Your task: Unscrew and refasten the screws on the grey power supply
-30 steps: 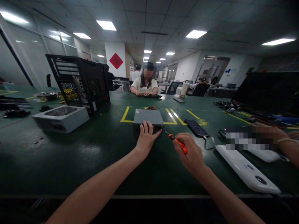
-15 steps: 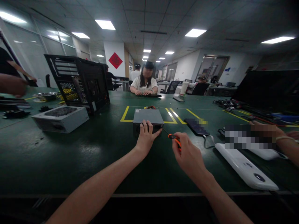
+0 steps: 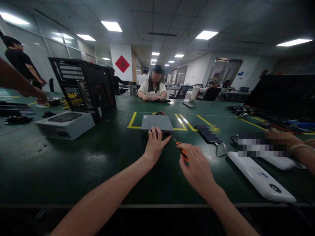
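Orange-handled screwdriver point(image 3: 182, 152) nears the grey metal box point(image 3: 156, 123).
Right hand point(image 3: 197, 167) fingers clamp it; left hand point(image 3: 155, 146), fingers spread, pins the rigid, likely heavy box's front edge.

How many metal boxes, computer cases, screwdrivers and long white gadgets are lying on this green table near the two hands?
grey metal boxes: 2
black computer case: 1
orange-handled screwdriver: 1
long white gadgets: 2
Total: 6
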Demonstrator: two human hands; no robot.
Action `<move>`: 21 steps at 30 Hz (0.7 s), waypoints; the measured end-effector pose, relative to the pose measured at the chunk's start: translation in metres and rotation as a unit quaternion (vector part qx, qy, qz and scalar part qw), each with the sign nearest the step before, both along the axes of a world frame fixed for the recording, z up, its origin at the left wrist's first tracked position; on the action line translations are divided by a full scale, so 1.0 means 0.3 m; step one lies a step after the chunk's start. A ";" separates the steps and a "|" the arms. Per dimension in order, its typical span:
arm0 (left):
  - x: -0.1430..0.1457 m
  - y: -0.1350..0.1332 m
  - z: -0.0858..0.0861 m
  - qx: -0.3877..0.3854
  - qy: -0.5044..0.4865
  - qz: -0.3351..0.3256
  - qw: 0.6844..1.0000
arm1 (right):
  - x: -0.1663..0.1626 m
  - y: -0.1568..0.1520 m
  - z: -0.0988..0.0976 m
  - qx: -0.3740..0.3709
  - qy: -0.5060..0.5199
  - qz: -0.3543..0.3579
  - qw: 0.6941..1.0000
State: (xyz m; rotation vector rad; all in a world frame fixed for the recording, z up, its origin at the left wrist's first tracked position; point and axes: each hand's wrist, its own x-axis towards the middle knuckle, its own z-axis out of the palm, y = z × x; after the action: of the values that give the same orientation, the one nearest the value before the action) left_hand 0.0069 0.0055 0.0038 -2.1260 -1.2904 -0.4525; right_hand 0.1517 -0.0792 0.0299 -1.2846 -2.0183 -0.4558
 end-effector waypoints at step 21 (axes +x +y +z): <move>0.001 0.004 0.000 -0.011 0.001 0.000 1.000 | 0.024 0.011 -0.016 0.047 0.053 0.032 0.997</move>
State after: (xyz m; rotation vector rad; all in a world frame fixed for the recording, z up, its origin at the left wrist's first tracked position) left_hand 0.0071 0.0068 0.0037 -2.1437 -1.3007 -0.4363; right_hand 0.1589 -0.0758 0.0251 -1.1591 -1.9209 -0.4389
